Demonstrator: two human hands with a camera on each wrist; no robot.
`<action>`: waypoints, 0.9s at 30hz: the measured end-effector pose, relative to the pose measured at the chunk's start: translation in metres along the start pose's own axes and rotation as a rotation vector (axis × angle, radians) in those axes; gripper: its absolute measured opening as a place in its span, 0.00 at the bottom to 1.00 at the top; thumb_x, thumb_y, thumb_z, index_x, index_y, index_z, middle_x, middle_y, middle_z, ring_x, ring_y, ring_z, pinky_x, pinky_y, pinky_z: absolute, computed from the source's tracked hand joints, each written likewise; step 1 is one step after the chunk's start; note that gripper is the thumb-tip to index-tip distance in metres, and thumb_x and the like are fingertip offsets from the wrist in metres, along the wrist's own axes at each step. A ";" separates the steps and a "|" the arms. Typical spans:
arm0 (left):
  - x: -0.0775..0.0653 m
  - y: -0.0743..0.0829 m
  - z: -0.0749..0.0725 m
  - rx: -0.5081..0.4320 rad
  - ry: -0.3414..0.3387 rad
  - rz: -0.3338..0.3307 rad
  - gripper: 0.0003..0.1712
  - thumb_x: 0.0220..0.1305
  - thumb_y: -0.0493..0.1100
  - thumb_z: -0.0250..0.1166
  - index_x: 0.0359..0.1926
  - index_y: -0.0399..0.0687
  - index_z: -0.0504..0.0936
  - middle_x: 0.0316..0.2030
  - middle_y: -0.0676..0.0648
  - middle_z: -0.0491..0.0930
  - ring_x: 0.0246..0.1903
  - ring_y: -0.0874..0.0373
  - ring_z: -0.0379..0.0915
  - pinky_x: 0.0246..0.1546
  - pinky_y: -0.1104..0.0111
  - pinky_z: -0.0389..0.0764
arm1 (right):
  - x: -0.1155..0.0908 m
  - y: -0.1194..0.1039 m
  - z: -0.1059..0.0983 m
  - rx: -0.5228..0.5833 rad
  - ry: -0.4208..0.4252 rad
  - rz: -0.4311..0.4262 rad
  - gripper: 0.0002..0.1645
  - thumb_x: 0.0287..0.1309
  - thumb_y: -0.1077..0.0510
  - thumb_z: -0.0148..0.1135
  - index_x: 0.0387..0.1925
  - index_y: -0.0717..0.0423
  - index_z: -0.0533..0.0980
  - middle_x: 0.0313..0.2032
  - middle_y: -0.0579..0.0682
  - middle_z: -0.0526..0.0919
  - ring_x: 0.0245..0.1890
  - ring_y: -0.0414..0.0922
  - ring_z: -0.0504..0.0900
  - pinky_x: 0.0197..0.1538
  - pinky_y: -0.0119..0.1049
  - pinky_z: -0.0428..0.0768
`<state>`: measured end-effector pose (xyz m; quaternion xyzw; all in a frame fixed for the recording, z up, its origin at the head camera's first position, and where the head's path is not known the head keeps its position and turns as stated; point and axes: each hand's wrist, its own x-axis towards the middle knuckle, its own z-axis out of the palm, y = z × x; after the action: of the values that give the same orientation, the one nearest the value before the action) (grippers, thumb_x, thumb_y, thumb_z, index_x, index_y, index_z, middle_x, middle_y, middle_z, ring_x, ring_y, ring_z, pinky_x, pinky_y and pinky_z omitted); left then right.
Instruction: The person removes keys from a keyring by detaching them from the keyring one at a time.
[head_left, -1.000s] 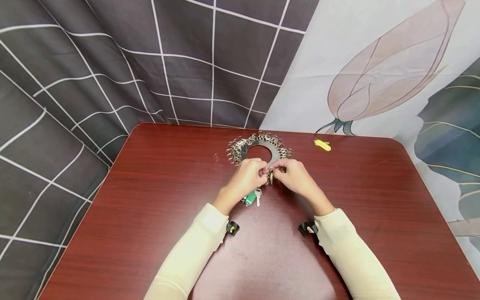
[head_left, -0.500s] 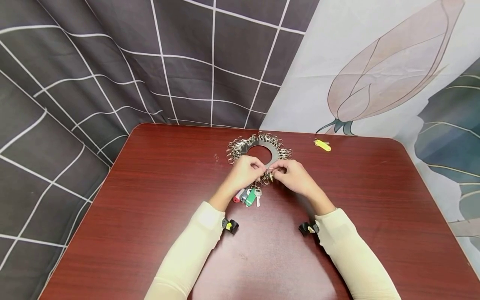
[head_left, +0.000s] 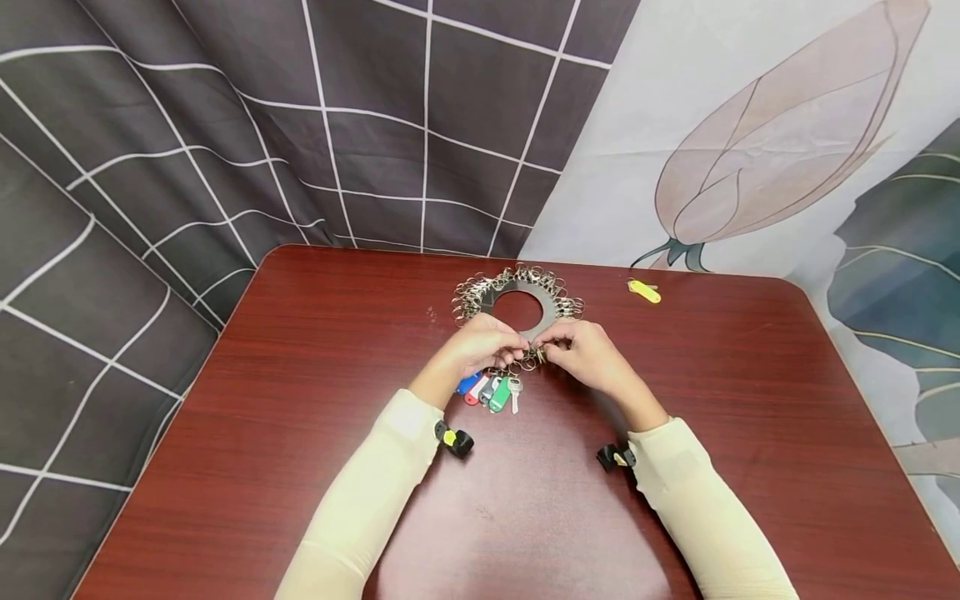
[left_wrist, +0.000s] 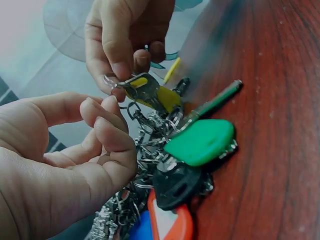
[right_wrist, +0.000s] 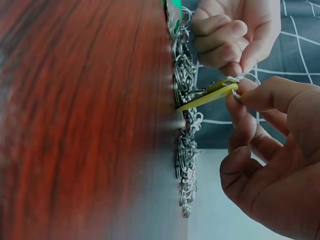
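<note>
My right hand (head_left: 579, 352) pinches a split key ring (right_wrist: 253, 78) between thumb and finger. From that ring hang a yellow key tag (right_wrist: 210, 97) and a metal key (left_wrist: 145, 89). My left hand (head_left: 482, 342) faces it, thumb and fingertip pinched at the ring's edge. Both hands are over the near rim of a flat grey round plate (head_left: 550, 312) edged with many metal clasps and rings (head_left: 468, 302). Tags lie on the near side: green (head_left: 500, 395), red (head_left: 476, 389) and blue (head_left: 468, 382). Beside the green one is a silver key (head_left: 515, 395).
Another yellow key tag (head_left: 644, 291) lies alone near the back right edge of the reddish-brown table (head_left: 345, 333). A dark checked curtain (head_left: 367, 150) and a pale patterned one (head_left: 615, 183) hang behind the table.
My left hand has turned and its wrist has dropped leftward, bringing the red and blue tags into sight. My right hand has stayed nearly still, with the yellow tag in the same place.
</note>
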<state>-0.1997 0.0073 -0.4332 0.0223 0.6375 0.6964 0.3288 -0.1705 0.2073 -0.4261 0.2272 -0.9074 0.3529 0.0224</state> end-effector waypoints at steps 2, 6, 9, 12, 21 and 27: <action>0.000 0.000 -0.001 -0.019 -0.010 -0.032 0.09 0.61 0.30 0.61 0.38 0.24 0.82 0.16 0.49 0.78 0.13 0.65 0.67 0.14 0.78 0.69 | 0.000 -0.001 0.000 -0.001 -0.002 -0.012 0.10 0.52 0.66 0.62 0.32 0.52 0.86 0.29 0.47 0.84 0.27 0.42 0.74 0.31 0.38 0.76; 0.000 0.001 0.000 -0.046 -0.024 -0.058 0.06 0.61 0.30 0.61 0.35 0.27 0.81 0.16 0.49 0.77 0.13 0.65 0.67 0.14 0.78 0.68 | 0.000 -0.003 0.000 -0.014 0.006 -0.035 0.10 0.51 0.66 0.63 0.32 0.52 0.86 0.30 0.47 0.85 0.28 0.42 0.75 0.32 0.40 0.77; 0.000 0.001 0.001 -0.044 -0.031 -0.057 0.06 0.61 0.30 0.60 0.34 0.28 0.81 0.15 0.49 0.76 0.13 0.65 0.65 0.13 0.78 0.67 | -0.001 -0.004 0.000 -0.036 0.014 -0.065 0.10 0.52 0.67 0.62 0.31 0.53 0.87 0.30 0.47 0.86 0.29 0.41 0.77 0.34 0.40 0.79; 0.001 0.002 0.003 -0.036 -0.031 -0.057 0.06 0.61 0.30 0.60 0.33 0.29 0.81 0.15 0.49 0.76 0.13 0.66 0.64 0.13 0.78 0.65 | 0.000 -0.006 0.000 -0.059 0.022 -0.096 0.11 0.51 0.68 0.62 0.31 0.54 0.87 0.29 0.47 0.86 0.30 0.41 0.78 0.35 0.40 0.80; 0.003 0.004 0.006 -0.062 -0.015 -0.075 0.05 0.58 0.28 0.58 0.29 0.31 0.80 0.15 0.49 0.73 0.12 0.66 0.61 0.12 0.79 0.63 | 0.000 -0.011 0.000 -0.151 0.035 -0.129 0.12 0.49 0.70 0.61 0.31 0.57 0.87 0.29 0.48 0.85 0.30 0.42 0.79 0.34 0.39 0.80; 0.005 0.002 0.006 -0.097 0.004 -0.058 0.05 0.58 0.27 0.58 0.31 0.28 0.81 0.14 0.49 0.74 0.12 0.66 0.62 0.13 0.78 0.64 | 0.000 -0.011 -0.001 -0.128 0.018 -0.118 0.09 0.52 0.66 0.63 0.32 0.56 0.87 0.30 0.48 0.86 0.30 0.42 0.79 0.33 0.39 0.80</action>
<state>-0.2019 0.0147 -0.4319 -0.0136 0.6040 0.7166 0.3484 -0.1654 0.2009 -0.4181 0.2753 -0.9129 0.2941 0.0659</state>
